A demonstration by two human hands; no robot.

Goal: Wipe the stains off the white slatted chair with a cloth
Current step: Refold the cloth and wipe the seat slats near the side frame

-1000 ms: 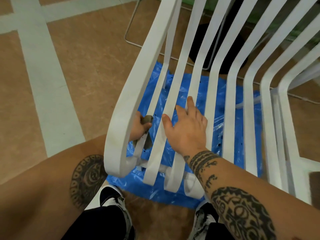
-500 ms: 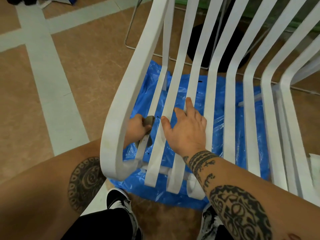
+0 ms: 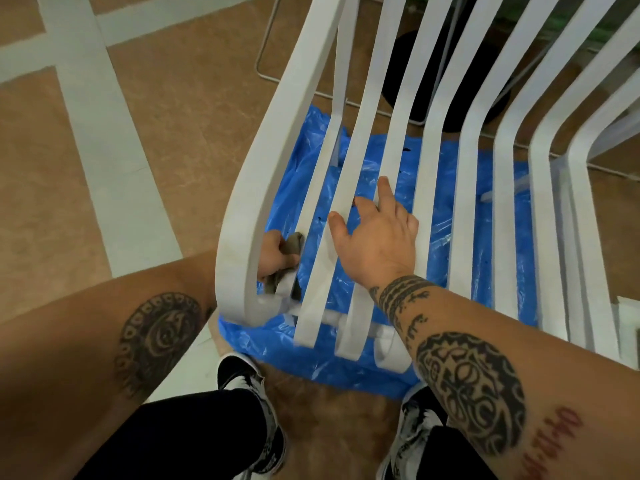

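The white slatted chair [image 3: 277, 140] fills the middle and right of the head view, seen from above its front edge. My left hand [image 3: 275, 258] reaches in behind the thick outer frame and grips a small grey-brown cloth [image 3: 292, 245] against the leftmost thin slat near its lower end. Part of that hand is hidden by the frame. My right hand [image 3: 375, 237] lies flat on the slats just to the right, fingers straight and spread, thumb over one slat. Faint yellowish marks show on the frame's lower curve.
A blue plastic sheet [image 3: 436, 188] is spread on the brown tiled floor under the chair. A black round base [image 3: 450, 74] and a thin metal frame stand behind. My two black-and-white shoes [image 3: 256, 403] are at the chair's front edge.
My left hand with the cloth has shifted slightly along the leftmost slat. My right hand has stayed flat on the slats. The view has tilted a little.
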